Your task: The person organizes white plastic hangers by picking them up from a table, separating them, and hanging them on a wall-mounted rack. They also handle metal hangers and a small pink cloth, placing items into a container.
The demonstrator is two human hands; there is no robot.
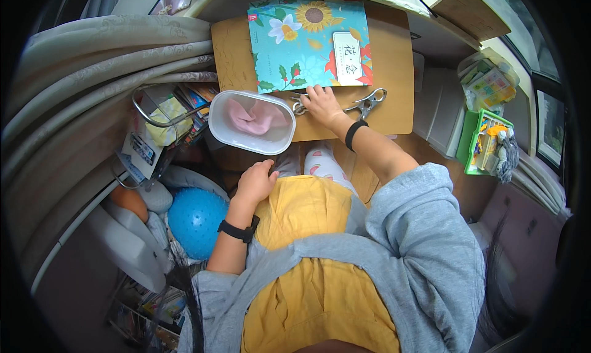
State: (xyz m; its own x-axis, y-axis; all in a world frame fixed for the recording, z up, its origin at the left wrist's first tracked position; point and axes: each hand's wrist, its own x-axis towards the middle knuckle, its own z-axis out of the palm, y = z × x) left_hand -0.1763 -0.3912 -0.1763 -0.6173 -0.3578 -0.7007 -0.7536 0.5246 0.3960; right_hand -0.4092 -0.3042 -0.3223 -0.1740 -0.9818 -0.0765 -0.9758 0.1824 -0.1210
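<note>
My right hand [324,106] reaches over the wooden table [392,62], fingers curled down by the lower edge of a turquoise flower-printed book or folder [291,43]. A silver metal tool with a looped end [368,104] lies to its right. Another metal piece with a ring [299,108] shows at its left; whether the two are joined is hidden under the hand. My left hand [257,181] hovers at my lap, holding nothing, just below a translucent plastic tub [216,122]. In the tub lies a folded pink cloth [258,117]. The tub overhangs the table's front left edge.
Left of the table, a metal-framed rack [152,117] holds books and papers. A blue spiky ball [197,221] rests below it. Pale curtains [115,53] hang at the left. On the right are a green basket [468,140] of small items and a clear plastic container [489,80].
</note>
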